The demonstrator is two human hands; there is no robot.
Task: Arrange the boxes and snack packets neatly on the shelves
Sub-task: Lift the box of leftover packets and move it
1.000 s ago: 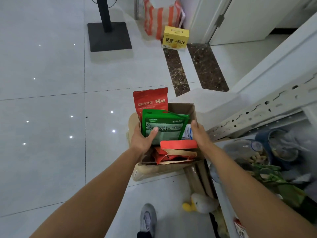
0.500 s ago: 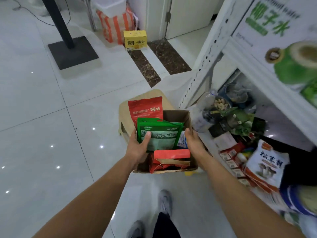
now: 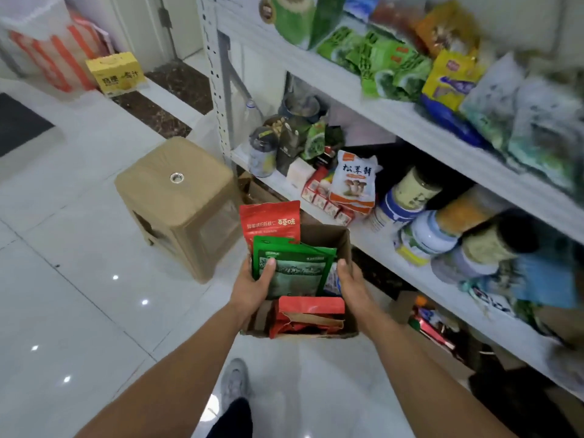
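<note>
The shelves (image 3: 395,118) fill the view from twelve round to four o'clock. They already carry plenty: green packets (image 3: 379,63) on the upper board, and jars (image 3: 420,229) and a mushroom packet (image 3: 352,181) on the middle one. All of it is heaped rather than lined up, so the tidying looks barely begun.

A cardboard box (image 3: 325,238) is at the centre of the view, held clear of the floor, with the middle board near its two o'clock side. Nothing from it has reached a board yet. A tall red packet (image 3: 270,221) stands at the box's twelve o'clock end, a green packet (image 3: 294,270) leans in front of that, and a red-topped bag (image 3: 309,314) lies at six o'clock.

The left hand (image 3: 252,287) grips the box's nine o'clock wall, with its thumb pressed on the green packet. The right hand (image 3: 352,286) clasps the three o'clock wall. A yellow box (image 3: 115,71) sits on the floor far off at eleven o'clock and probably needs shelving too.

The shelves blur badly towards three o'clock, where the goods lose their shape and the labels cannot be read. The lowest level at five o'clock is dark and cut off by the frame edge. The packets hide whatever lies deeper in the cardboard box. Something blue and white between the green packet and the right hand is too small to name. Both hands' fingers are out of sight behind the box walls.
</note>
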